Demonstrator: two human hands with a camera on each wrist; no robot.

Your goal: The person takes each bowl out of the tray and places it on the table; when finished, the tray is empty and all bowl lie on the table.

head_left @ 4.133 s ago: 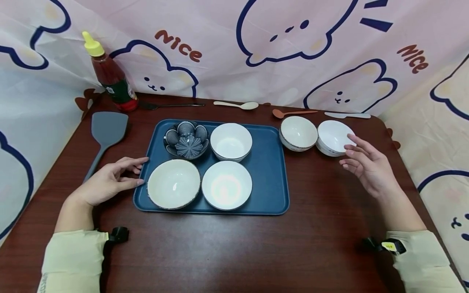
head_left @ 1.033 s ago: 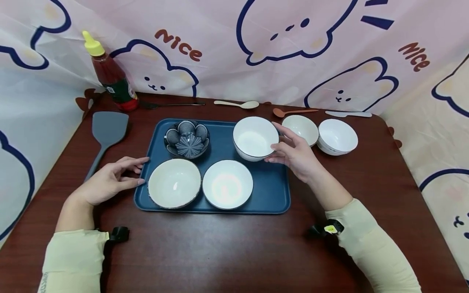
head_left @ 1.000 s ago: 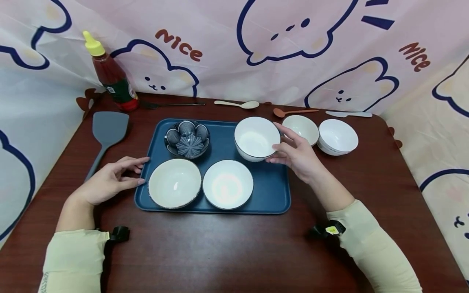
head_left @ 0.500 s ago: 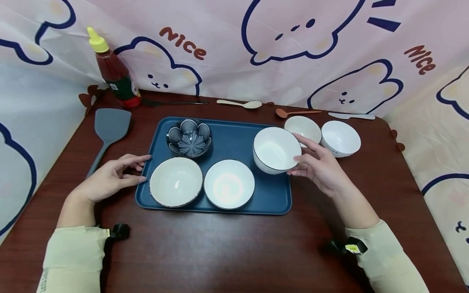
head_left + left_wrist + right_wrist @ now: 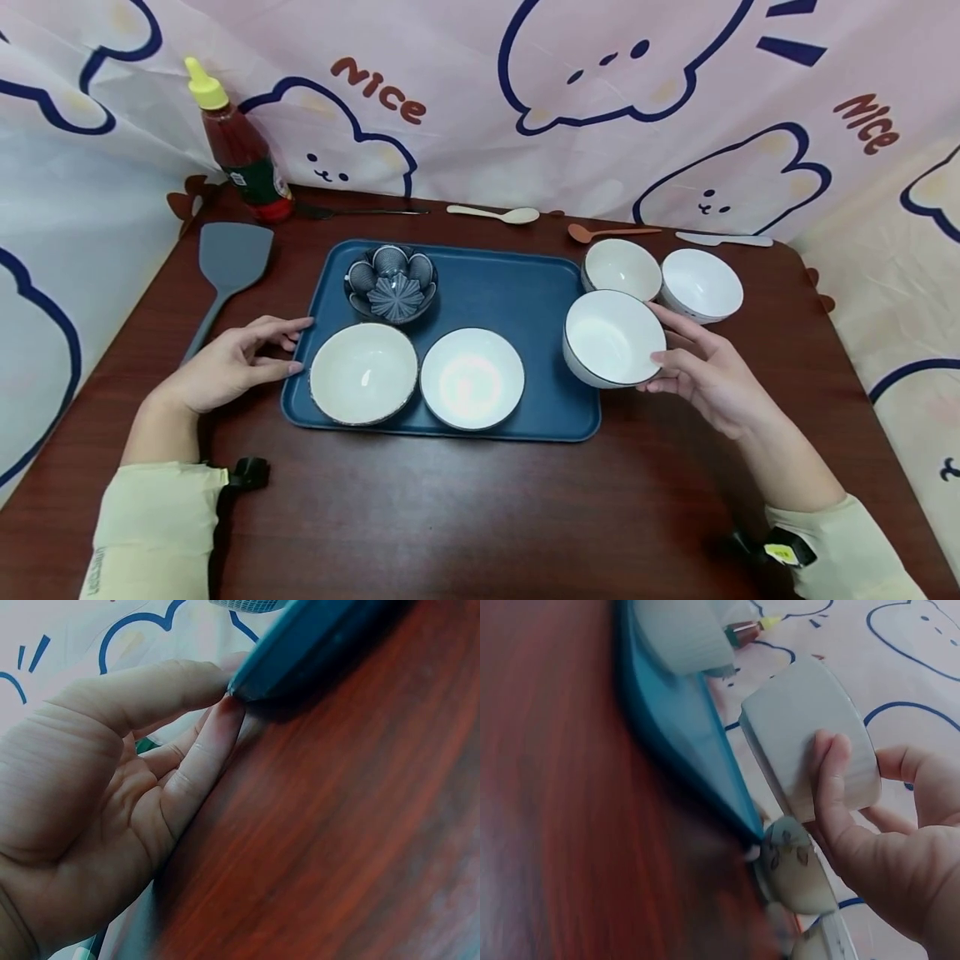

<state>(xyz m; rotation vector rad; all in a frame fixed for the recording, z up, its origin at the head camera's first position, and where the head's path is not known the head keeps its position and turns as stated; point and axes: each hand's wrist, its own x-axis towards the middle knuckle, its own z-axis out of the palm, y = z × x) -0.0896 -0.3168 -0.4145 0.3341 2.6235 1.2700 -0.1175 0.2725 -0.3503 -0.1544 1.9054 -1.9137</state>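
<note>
My right hand (image 5: pixel 712 375) grips a white bowl (image 5: pixel 613 337) with a thin dark rim, thumb at the rim. In the right wrist view the same bowl (image 5: pixel 810 735) is off the surface, over the right edge of the blue tray (image 5: pixel 502 287). My left hand (image 5: pixel 232 362) touches the tray's left rim with thumb and forefinger, the other fingers bent; in the left wrist view the fingertips meet the tray edge (image 5: pixel 277 656). On the tray stand a dark petal-shaped bowl (image 5: pixel 392 285), a cream bowl (image 5: pixel 363 375) and a white shallow bowl (image 5: pixel 472 379).
Two white bowls, one cream-white (image 5: pixel 622 267) and one whiter (image 5: pixel 702 285), stand right of the tray. Along the back lie a fork (image 5: pixel 360 212), a pale spoon (image 5: pixel 495 215), a brown spoon (image 5: pixel 611 232) and a knife (image 5: pixel 723 240). A spatula (image 5: pixel 234 258) and sauce bottle (image 5: pixel 247 158) are left.
My right hand has come from the right-hand bowl, taken the white bowl from the tray's back middle, and carried it right and nearer me. My left hand has stayed at the tray.
</note>
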